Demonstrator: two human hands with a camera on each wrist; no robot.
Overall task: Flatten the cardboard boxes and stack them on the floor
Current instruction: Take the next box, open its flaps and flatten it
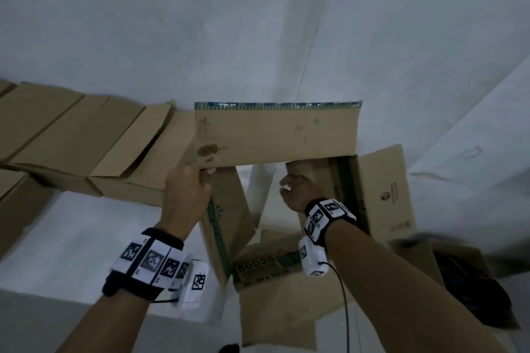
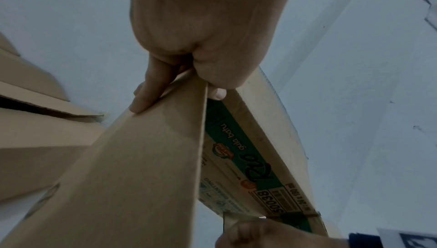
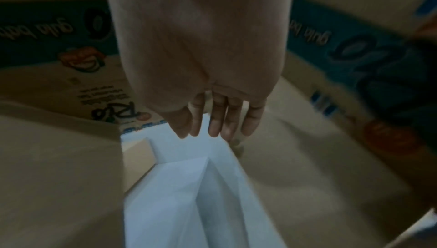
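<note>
A brown cardboard box [image 1: 275, 135] with green print is held up in front of me, both ends open, so the white floor shows through it. My left hand [image 1: 192, 183] grips its left corner edge, thumb inside and fingers outside; in the left wrist view the left hand [image 2: 189, 76] pinches the box [image 2: 141, 158] by a panel edge. My right hand [image 1: 292, 189] is inside the box beside the right wall. In the right wrist view the right hand [image 3: 212, 117] has its fingers hanging straight and holds nothing, with the box [image 3: 307, 158] blurred around it.
Several other cardboard boxes [image 1: 71, 135] lie in a row at the left, flaps loose. A white sheet covers the floor [image 1: 258, 23]. At the lower right a dark object [image 1: 473, 289] sits in another carton. A black cable [image 1: 345, 309] hangs from my right wrist.
</note>
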